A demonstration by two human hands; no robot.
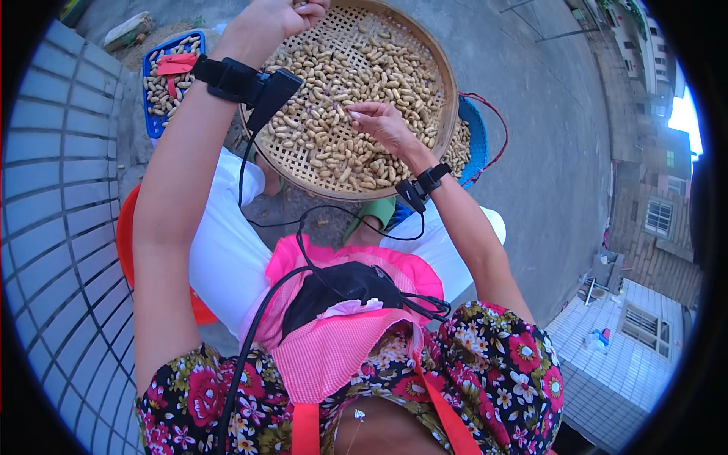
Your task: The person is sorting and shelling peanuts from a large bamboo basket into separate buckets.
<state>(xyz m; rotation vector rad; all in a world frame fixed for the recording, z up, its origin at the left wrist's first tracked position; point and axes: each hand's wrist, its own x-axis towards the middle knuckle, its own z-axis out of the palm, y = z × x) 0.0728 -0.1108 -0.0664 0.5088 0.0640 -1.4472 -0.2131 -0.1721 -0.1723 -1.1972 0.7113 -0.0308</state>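
A round woven bamboo tray (296,156) with a raised rim lies before me, spread with unshelled peanuts (392,85). Low over the middle of these peanuts is my right hand (382,126), its thumb and forefinger close together at the nuts. Whether a nut is pinched there is too small to tell. My left hand (298,17) is at the picture's top edge, above the tray's far left rim. Its fingers are curled and partly cut off by the frame, so what they hold is unclear. Black straps with small devices circle both wrists.
A blue plastic basket (149,108) at left holds peanuts and a red strip (176,64). Another blue basket (482,133) with a red cord handle and peanuts stands partly under the tray's right side. A red plastic stool or tub (126,233) is beside the tiled wall (62,187). Black cables cross my lap.
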